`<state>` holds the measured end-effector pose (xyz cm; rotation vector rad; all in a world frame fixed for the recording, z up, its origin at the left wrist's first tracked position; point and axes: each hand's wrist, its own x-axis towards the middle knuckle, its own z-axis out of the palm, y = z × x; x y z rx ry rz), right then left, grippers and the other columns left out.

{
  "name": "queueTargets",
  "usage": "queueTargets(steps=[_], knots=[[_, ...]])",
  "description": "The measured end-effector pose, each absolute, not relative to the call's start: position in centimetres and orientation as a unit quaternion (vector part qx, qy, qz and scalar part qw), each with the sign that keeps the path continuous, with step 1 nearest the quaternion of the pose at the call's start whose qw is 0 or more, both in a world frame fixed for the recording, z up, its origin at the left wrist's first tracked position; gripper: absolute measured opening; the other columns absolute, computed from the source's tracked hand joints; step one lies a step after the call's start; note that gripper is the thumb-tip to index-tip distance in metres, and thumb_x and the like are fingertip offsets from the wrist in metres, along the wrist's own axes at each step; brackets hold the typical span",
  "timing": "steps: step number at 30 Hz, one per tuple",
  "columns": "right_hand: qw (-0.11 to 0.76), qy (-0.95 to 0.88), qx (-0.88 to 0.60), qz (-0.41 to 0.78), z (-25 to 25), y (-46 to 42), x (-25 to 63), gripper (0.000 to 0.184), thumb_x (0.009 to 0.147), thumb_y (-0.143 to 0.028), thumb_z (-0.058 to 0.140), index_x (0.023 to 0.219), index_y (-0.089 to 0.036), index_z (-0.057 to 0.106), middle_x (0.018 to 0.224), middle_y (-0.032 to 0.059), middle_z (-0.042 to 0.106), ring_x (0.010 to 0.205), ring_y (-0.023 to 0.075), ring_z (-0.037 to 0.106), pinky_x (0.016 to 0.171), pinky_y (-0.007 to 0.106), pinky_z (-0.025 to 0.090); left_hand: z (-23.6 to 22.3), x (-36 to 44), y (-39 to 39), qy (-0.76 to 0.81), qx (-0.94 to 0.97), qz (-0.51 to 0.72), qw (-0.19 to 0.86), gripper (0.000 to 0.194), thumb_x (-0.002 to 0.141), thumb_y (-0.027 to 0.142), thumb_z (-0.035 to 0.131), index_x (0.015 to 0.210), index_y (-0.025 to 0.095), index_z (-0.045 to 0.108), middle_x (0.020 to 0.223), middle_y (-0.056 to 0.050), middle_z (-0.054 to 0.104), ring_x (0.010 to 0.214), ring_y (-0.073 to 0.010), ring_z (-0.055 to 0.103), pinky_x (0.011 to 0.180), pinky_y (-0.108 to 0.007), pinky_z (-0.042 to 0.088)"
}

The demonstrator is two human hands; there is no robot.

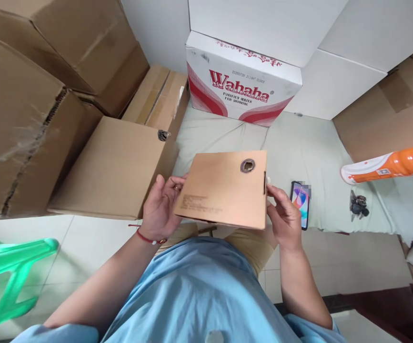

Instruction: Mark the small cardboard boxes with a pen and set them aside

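Note:
A flat brown cardboard box point(220, 186) is held up in front of my lap, tilted slightly. Its upper face has a dark-ringed hole near the far right corner and small print near the left edge. My left hand point(163, 205) supports the box at its left side, some fingers hidden beneath it. On the other side my right hand point(284, 214) pinches the right edge, beside a small slot. Something small and white shows at the right fingertips; I cannot make out what it is.
Large cardboard boxes point(102, 166) are stacked at left. A white-and-red Wahaha carton point(242, 81) stands at the back of the pale-covered surface point(224, 136). To the right lie a phone point(301, 202), keys point(358, 205) and an orange bottle point(392, 164). A green stool point(16, 271) stands lower left.

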<state>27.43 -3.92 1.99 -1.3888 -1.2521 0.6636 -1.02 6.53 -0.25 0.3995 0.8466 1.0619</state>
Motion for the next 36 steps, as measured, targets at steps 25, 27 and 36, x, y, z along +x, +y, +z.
queueTargets(steps=[25, 27, 36], knots=[[0.126, -0.472, -0.861, 0.143, -1.9, -0.9, 29.6, 0.068, 0.092, -0.028, 0.061, 0.157, -0.014, 0.052, 0.081, 0.004, 0.076, 0.079, 0.0265, 0.071, 0.074, 0.035, 0.047, 2.3, 1.8, 4.1, 0.284, 0.882, 0.336, 0.168, 0.017, 0.105, 0.018, 0.061, 0.118, 0.017, 0.072, 0.128, -0.011, 0.08, 0.14, -0.0317, 0.065, 0.121, -0.053, 0.05], [0.206, -0.448, -0.853, 0.173, -1.7, -1.0, 29.8, 0.065, 0.085, -0.027, 0.065, 0.149, -0.018, 0.06, 0.073, -0.0004, 0.071, 0.071, 0.0228, 0.067, 0.07, 0.033, 0.046, 1.7, 2.5, 4.9, 0.293, 0.905, 0.265, 0.156, 0.028, 0.109, 0.028, 0.056, 0.127, 0.015, 0.072, 0.143, -0.013, 0.075, 0.145, -0.0355, 0.061, 0.123, -0.059, 0.046], [0.734, -0.218, -0.495, 0.41, 3.1, -1.2, 30.8, 0.037, 0.065, -0.025, 0.08, 0.101, -0.027, 0.073, 0.077, -0.0035, 0.06, 0.06, 0.0091, 0.051, 0.044, 0.017, 0.038, 0.3, 2.7, 5.3, 0.297, 0.93, 0.161, 0.146, 0.043, 0.112, 0.037, 0.049, 0.148, 0.02, 0.067, 0.164, -0.009, 0.059, 0.153, -0.0332, 0.053, 0.13, -0.061, 0.033]])
